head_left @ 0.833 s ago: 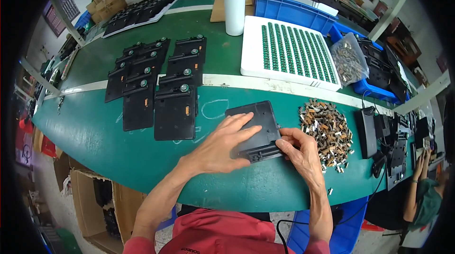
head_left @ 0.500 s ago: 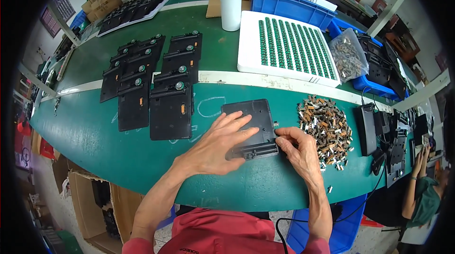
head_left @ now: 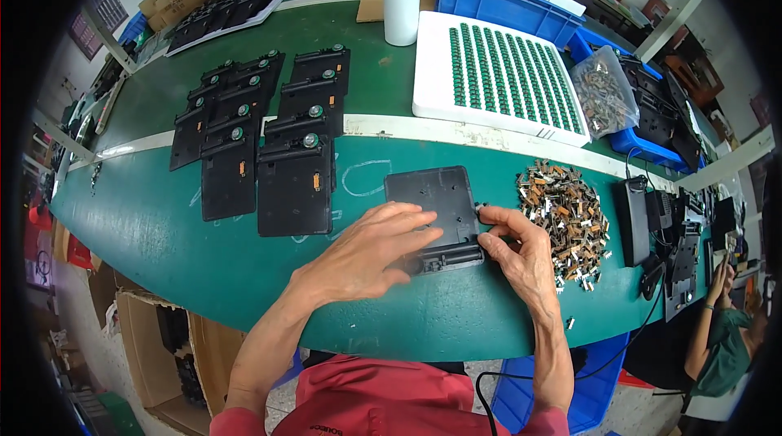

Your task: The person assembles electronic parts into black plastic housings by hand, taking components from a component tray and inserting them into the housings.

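A flat black plastic panel lies on the green table in front of me, with a round-barred ridge along its near edge. My left hand reaches over its left side, fingers spread, the tips on or just above the surface. At the panel's right edge is my right hand, with curled index finger and thumb. The index fingertip meets a small dark part at that edge; whether it is gripped is hidden. Just right of this hand lies a heap of small brown-and-metal electronic parts.
Similar black panels with round metal pieces overlap at left. Behind stand a white foam tray of green boards, a white bottle, a bag of parts and blue crates. A person's arm shows at far right.
My right index fingertip has moved up along the panel's right edge, onto the small part that showed uncovered there. The left fingers have shifted slightly; the panel stays in place.
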`<state>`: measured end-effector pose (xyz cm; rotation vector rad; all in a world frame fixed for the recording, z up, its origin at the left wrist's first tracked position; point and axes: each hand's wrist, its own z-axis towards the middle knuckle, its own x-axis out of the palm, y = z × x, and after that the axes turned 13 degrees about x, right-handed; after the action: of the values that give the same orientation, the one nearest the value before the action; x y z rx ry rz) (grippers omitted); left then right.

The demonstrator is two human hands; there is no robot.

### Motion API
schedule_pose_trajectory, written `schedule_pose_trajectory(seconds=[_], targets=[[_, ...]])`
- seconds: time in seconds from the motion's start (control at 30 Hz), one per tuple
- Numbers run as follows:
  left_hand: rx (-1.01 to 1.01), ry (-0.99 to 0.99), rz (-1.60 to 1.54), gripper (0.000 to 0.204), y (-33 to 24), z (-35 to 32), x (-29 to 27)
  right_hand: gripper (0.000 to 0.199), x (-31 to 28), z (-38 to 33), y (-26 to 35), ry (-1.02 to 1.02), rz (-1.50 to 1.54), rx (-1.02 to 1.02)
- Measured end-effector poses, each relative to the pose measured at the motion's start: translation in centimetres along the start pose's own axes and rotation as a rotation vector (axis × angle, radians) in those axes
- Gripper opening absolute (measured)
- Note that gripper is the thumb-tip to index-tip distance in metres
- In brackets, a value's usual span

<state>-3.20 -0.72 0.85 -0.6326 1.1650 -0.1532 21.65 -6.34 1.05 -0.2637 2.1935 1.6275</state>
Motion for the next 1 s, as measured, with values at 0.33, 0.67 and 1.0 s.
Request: schedule_pose_trajectory(seconds=[0.33, 0.67, 1.0], targets=[[0.135, -0.177, 0.186, 0.077, -3.0, 1.3, 1.8, 0.038, 0.2, 0.4, -0.5, 0.022, 0.116, -0.097], [0.274, -0.067, 0.135, 0.048, -2.6, 0.8, 3.1, 0.027, 1.4, 0.6, -0.9, -0.035, 0.227, -0.163], [-0.173, -0.202, 0.464, 0.045, -4.3, 1.1, 3.1, 0.021, -0.3, 0.5, -0.1, -0.215, 0.178, -0.128]])
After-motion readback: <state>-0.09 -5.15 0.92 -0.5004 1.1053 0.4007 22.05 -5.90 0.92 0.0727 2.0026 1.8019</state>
